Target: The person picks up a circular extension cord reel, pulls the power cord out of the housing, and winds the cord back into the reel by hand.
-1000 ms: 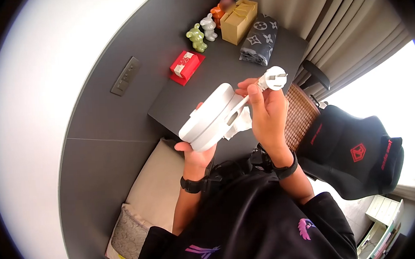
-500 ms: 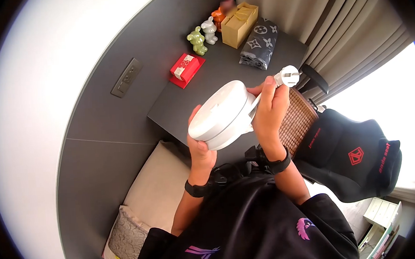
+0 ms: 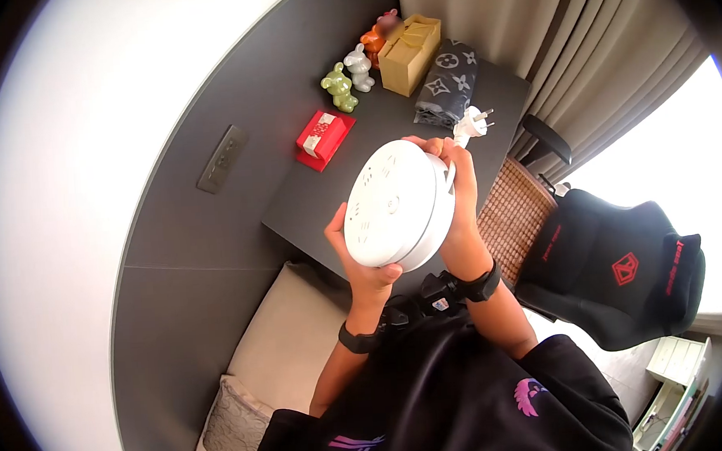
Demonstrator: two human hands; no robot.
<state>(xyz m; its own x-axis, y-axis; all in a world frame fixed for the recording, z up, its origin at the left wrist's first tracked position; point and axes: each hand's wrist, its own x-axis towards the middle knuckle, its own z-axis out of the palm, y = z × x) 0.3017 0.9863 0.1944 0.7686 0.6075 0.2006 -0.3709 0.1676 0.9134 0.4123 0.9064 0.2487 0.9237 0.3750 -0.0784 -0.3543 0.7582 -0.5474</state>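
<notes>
Between my hands, above the dark desk (image 3: 294, 213), is a round white power strip (image 3: 393, 203), its face with socket slots turned up toward me. My left hand (image 3: 363, 267) grips its lower left rim, thumb at the bottom edge. My right hand (image 3: 458, 195) is closed at its right side, by the cord. A white plug (image 3: 471, 124) with metal prongs sticks out above the right fingers, pointing right. Part of the right fingers is hidden behind the white disc.
On the desk are a red box (image 3: 322, 137), green (image 3: 339, 88), grey (image 3: 359, 68) and orange (image 3: 373, 43) figurines, a tan gift box (image 3: 410, 55) and a dark patterned bundle (image 3: 449, 79). A wall socket (image 3: 221, 160) is left, a black chair (image 3: 612, 268) right.
The white power strip has turned so its slotted face shows. The plug and my right hand have moved left, and my left hand has shifted slightly right and down.
</notes>
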